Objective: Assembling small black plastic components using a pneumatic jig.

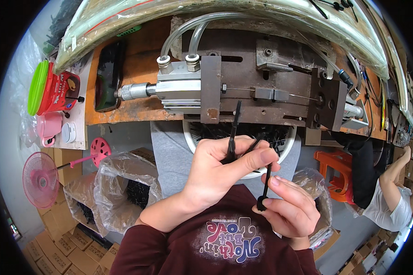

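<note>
My left hand (215,172) is closed around small black brush wands that look like mascara wands (236,121); one sticks up past the fingers with its bristles at the top. A second bristled tip leans out beside my thumb. Lower and to the right, my right hand (291,208) pinches another black wand (266,181) with a round dark knob at its lower end. That wand's upper end reaches my left fingertips. Behind my hands, a white bowl (191,142) of loose black brushes rests on grey cloth over my lap.
A metal fixture with an air cylinder (181,89) and clear hoses spans the orange bench. A phone (109,78) and red tub (59,91) lie left. Plastic-lined boxes (119,183) and a pink fan (41,179) stand below; an orange stool (335,172) and another person sit right.
</note>
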